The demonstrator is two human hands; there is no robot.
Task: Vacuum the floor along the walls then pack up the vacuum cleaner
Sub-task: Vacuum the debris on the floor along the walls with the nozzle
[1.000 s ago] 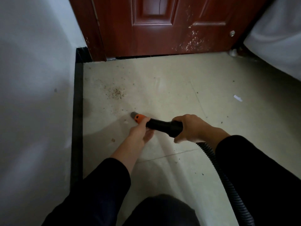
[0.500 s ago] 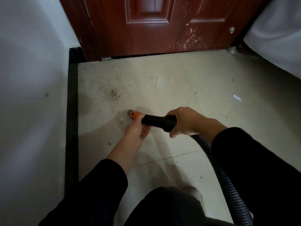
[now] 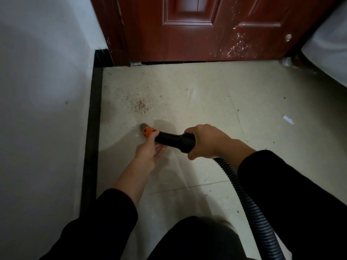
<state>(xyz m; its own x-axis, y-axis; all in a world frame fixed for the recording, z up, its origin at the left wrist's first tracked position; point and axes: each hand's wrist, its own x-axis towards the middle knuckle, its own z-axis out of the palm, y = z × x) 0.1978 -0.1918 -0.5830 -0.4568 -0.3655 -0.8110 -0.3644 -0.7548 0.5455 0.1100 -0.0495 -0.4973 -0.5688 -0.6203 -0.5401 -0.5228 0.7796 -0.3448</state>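
pale floor (image 3: 197, 94) by a red door (image 3: 187, 38): right hand (image 3: 208, 142) is wrapping its grip around the vacuum tube (image 3: 172, 141), left hand (image 3: 148, 150) is pinching the orange tip (image 3: 148, 131), crumbs (image 3: 140, 106) just ahead of that grip.

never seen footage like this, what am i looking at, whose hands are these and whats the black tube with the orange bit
No machine here: a person wears a camera on the head, so you look down along their own arms. This is the only view.

The left hand holds the front of a vacuum nozzle, thumb on its orange collar. The right hand grips the rear end, where the ribbed hose joins.

The tip points down at the tiled floor, close to a small pile of crumbs not yet sucked up. A white scrap lies further right.

On the left runs a white wall with a black baseboard; ahead is a red-brown door.
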